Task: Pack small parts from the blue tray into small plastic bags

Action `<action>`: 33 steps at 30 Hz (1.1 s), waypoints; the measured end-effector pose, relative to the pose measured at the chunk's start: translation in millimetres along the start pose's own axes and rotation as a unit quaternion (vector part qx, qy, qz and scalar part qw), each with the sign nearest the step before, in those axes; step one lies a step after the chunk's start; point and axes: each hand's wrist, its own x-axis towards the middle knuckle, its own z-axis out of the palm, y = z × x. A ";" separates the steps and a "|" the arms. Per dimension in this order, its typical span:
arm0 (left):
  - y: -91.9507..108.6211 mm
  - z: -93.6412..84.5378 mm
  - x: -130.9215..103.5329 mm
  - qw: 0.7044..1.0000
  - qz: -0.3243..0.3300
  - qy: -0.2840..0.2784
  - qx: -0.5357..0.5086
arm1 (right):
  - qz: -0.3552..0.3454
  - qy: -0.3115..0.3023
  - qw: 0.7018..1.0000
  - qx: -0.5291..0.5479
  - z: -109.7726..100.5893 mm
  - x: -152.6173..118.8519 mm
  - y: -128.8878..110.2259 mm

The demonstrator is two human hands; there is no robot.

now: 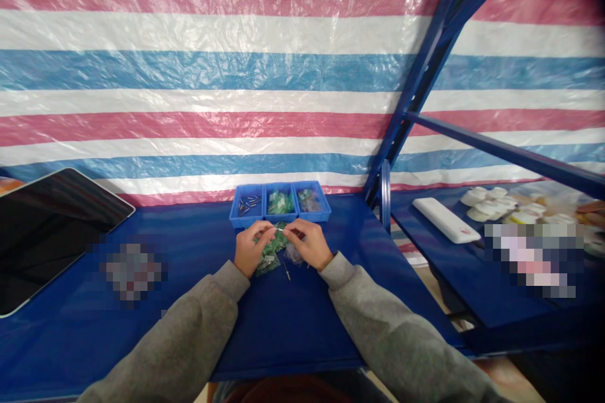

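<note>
Both hands meet just in front of a row of blue bins [240, 223]. My left hand [253, 245] and my right hand [308, 243] pinch a small, thin, silvery item [278, 229] between their fingertips. Under and between the hands lies a pile of small green packets [268, 257], with clear packets [293, 254] at its right side. A thin metal piece [287, 271] rests on the table nearer to me. The left bin holds metal pieces [248, 204], the middle one green packets [280, 203], the right one clear and greenish packets [309, 201].
The blue table [283, 334] carries a black-screened tablet [57, 233] at the left and a blurred-out object [133, 271]. A blue metal frame [411, 94] rises at the right. Beyond it, another blue table [454, 271] bears a white box [445, 220] and white items [486, 203].
</note>
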 end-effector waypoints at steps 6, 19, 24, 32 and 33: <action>7.3 -0.1 -1.2 0.999 0.004 0.012 -0.032 | -0.009 -0.010 1.000 -0.022 3.3 -0.7 5.3; 1.5 -2.4 1.3 0.996 0.069 -0.004 0.060 | 0.009 0.047 0.999 -0.023 0.4 1.2 3.2; -2.7 -0.4 1.2 0.999 0.017 0.021 0.042 | -0.005 0.023 1.000 0.012 -1.4 -0.2 -1.1; -4.5 -0.6 -1.2 1.000 0.011 0.012 -0.015 | -0.020 -0.028 0.999 0.029 2.3 -0.8 0.1; -5.2 -1.1 -1.0 0.999 0.010 0.022 -0.025 | -0.017 -0.029 0.999 0.029 2.2 -0.7 0.3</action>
